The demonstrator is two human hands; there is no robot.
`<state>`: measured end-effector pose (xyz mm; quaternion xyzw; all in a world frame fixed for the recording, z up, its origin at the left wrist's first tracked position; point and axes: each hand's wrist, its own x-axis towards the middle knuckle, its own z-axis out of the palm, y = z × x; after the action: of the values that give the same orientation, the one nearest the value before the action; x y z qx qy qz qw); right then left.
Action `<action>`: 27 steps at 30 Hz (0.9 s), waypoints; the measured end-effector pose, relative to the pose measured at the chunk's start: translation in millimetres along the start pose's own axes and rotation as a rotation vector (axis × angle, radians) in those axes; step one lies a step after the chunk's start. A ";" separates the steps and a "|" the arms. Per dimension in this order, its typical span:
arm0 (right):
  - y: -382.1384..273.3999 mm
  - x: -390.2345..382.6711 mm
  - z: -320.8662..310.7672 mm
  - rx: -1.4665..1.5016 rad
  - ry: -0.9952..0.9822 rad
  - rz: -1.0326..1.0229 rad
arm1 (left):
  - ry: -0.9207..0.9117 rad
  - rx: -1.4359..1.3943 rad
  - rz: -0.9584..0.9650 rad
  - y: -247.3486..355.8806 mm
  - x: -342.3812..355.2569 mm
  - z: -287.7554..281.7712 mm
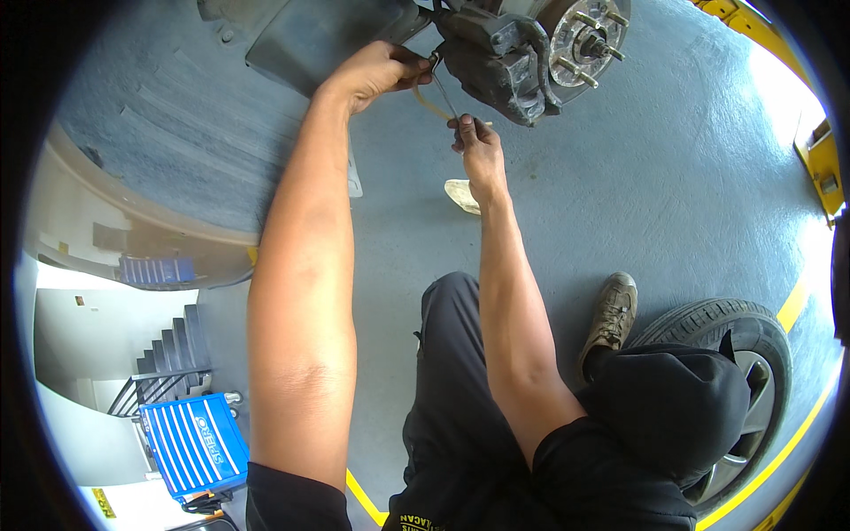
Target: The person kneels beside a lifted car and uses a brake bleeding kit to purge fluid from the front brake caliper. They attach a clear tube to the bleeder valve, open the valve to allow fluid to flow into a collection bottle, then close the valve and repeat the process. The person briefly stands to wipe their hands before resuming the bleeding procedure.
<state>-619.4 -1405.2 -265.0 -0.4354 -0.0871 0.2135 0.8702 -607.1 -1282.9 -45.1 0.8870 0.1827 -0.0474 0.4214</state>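
My right hand [478, 152] is closed around the lower end of a slim metal wrench [447, 92], whose upper end reaches up to the brake caliper [496, 73]. At that upper end my left hand [376, 74] pinches with thumb and fingers. A thin yellowish hose [428, 104] curves down from the left fingertips toward my right hand, with a pale end showing just beyond it. The fingers hide where hose and wrench meet the caliper. To the right of the caliper is the bare wheel hub [588, 46] with its studs showing.
A dark wheel-well liner [323, 40] and curved body panel [133, 221] flank my left arm. A pale cloth-like piece [462, 196] lies below my right hand. A removed wheel [753, 380] lies by my shoe [613, 310]. Yellow lift parts [819, 168] stand right; a blue tool cabinet [197, 442] lower left.
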 end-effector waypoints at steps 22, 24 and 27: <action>17.6 6.6 4.7 0.166 -0.070 -0.014 | 0.123 0.250 0.148 3.7 11.0 5.0; 18.6 6.6 4.5 0.181 -0.090 -0.011 | 0.118 0.185 0.125 2.0 10.7 5.2; 19.0 8.1 5.7 0.184 -0.080 -0.053 | 0.128 0.220 0.102 0.0 13.6 4.7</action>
<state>-619.7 -1387.4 -276.9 -0.3421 -0.1133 0.2148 0.9077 -594.2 -1282.6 -51.4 0.9372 0.1574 0.0112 0.3110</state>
